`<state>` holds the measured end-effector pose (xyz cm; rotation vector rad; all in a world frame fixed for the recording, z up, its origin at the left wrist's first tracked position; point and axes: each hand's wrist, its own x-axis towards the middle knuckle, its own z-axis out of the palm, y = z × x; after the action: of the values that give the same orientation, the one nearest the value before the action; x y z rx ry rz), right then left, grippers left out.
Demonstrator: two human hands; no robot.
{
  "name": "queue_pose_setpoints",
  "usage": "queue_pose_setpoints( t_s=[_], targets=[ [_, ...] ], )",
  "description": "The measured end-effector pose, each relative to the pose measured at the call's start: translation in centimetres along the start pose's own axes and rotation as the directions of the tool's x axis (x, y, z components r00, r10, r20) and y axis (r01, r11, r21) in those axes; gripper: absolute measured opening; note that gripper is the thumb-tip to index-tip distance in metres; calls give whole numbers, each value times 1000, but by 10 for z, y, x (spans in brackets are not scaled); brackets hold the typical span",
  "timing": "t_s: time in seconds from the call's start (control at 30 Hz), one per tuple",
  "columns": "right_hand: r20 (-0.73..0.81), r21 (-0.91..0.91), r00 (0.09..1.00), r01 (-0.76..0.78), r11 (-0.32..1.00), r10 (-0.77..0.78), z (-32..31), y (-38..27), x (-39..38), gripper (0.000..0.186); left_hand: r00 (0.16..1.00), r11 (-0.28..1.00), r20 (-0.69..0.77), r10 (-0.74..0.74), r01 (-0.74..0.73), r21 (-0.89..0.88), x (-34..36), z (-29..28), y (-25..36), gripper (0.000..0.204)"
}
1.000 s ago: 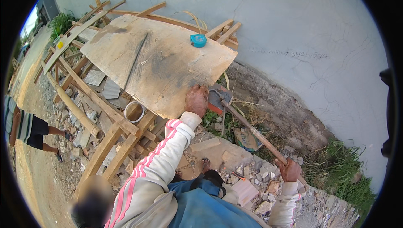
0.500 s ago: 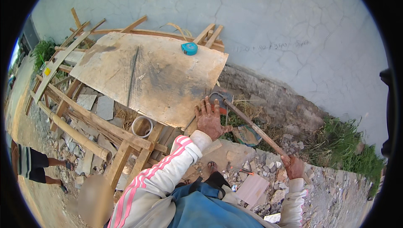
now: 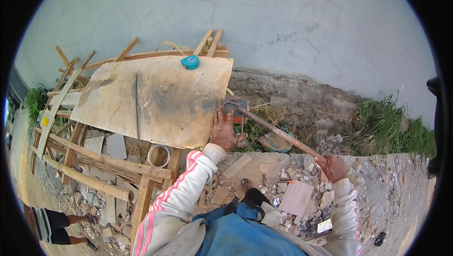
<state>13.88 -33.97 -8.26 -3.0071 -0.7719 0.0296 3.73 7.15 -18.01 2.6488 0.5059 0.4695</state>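
Observation:
My left hand (image 3: 224,131) lies with fingers spread at the right edge of a worn, stained board (image 3: 170,98), beside the hooked end of a long bar. My right hand (image 3: 334,167) is wrapped round the near end of this brown, rusty-looking bar (image 3: 281,134), which slants up to the left. Its dark metal hook (image 3: 229,103) sits at a dark block (image 3: 241,103) just off the board's edge. Whether my left fingers touch the hook, I cannot tell. A teal tape measure (image 3: 190,62) rests near the board's far edge.
Wooden beams and a bamboo pole (image 3: 89,176) frame the board. A white ring-shaped roll (image 3: 159,156) hangs by the timber. A hammer (image 3: 278,180) and pinkish tile (image 3: 296,197) lie on rubble. Beyond stands a cracked wall (image 3: 292,25). A person (image 3: 59,225) is at the left.
The whole view has turned and shifted, so the board appears further left and lower. Both hands keep their places, the right still gripping the bar and the left spread by the hook.

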Motion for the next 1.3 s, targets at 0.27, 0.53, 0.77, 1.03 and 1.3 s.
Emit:
queue_pose_setpoints(
  t_s=[0.27, 0.53, 0.77, 1.03, 1.3],
  targets=[
    [41, 32, 994, -104, 994, 102, 2, -20, -25, 72, 997, 998, -63, 51, -49, 35, 1, 2, -3, 104],
    [-53, 64, 937, -341, 938, 345, 27, -101, -94, 71, 995, 992, 25, 94, -91, -88, 1, -6, -17, 78],
    [-5, 178, 961, -272, 946, 277, 35, -91, -97, 76, 993, 976, 68, 98, -82, -201, 9, -22, -18, 33],
    [19, 224, 970, -239, 945, 241, 65, -76, -87, 83, 994, 999, 105, 21, -26, 44, -16, -16, -3, 32],
    [28, 225, 958, -285, 932, 286, 85, -73, -88, 87, 995, 995, 64, 82, -85, 55, -13, -5, -13, 33]
  ],
)
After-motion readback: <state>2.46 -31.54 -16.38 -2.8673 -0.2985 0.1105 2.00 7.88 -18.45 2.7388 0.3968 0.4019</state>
